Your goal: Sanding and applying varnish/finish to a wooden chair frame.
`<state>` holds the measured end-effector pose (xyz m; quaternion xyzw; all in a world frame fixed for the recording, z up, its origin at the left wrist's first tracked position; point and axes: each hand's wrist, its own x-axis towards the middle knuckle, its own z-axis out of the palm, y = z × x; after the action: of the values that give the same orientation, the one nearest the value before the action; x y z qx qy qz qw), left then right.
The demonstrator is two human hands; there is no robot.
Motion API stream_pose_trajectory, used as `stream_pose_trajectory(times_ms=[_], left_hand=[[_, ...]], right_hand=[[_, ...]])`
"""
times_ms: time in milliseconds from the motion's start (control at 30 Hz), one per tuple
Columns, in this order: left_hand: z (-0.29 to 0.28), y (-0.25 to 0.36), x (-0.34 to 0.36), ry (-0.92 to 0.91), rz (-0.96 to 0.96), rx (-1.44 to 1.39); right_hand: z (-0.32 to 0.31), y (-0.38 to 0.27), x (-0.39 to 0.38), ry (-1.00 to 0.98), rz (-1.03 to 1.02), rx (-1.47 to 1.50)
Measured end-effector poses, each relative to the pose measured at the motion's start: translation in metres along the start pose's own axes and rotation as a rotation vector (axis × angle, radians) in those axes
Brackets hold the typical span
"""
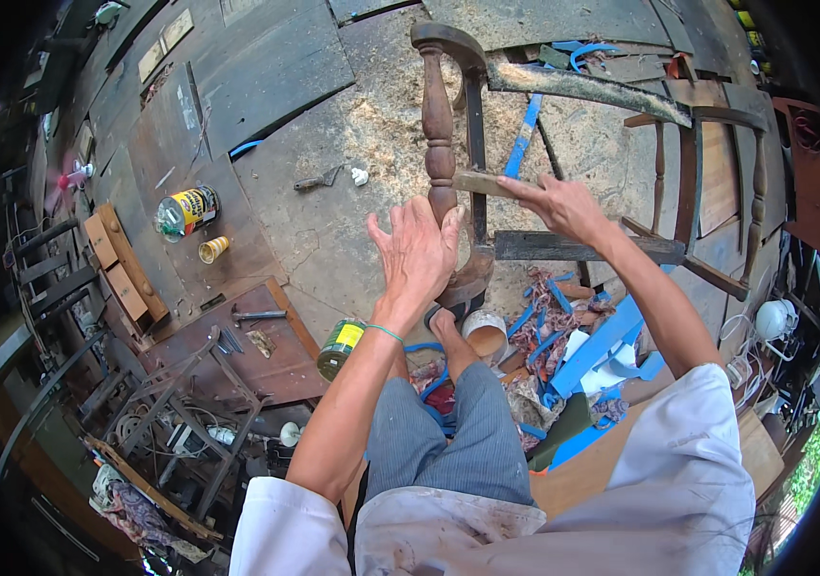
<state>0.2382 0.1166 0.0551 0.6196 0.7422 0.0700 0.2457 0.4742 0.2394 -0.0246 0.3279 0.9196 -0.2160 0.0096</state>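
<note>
A dark wooden chair frame (578, 245) stands in front of me, its seat gone and its rails bare. My left hand (415, 248) is closed around the lower part of a turned post (438, 125) on its near left side; the fingertips are partly hidden. In my right hand (568, 206) is a flat, tan wooden block (485, 183), pinched at its right end. The block's far end touches or nearly touches the post, just above my left hand. Rough, pale patches run along the frame's far rail (590, 93).
Sawdust (381, 115) covers the floor. To the left are a jar (189, 211), a yellow cup (213, 250) and a hammer (258, 315). A green-yellow can (342, 348) and a white bucket (485, 336) stand by my legs. Blue strips (597, 350) and scraps lie at right.
</note>
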Motion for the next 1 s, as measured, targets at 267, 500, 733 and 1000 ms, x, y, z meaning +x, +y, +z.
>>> stream_pose_trajectory(times_ms=[267, 500, 733, 1000], left_hand=[[-0.005, 0.004, 0.008, -0.022, 0.009, -0.005], [-0.001, 0.003, 0.006, -0.045, -0.044, -0.036], [-0.002, -0.005, 0.0, -0.054, -0.021, 0.002], [-0.002, -0.009, 0.0, -0.077, 0.022, 0.026]], right_hand=[[0.017, -0.021, 0.015, 0.215, 0.202, 0.032], [-0.022, -0.04, -0.026, 0.201, 0.591, 0.545], [-0.008, -0.043, 0.052, 0.48, 0.808, 0.514], [-0.015, -0.009, 0.104, 0.51, 0.87, 0.518]])
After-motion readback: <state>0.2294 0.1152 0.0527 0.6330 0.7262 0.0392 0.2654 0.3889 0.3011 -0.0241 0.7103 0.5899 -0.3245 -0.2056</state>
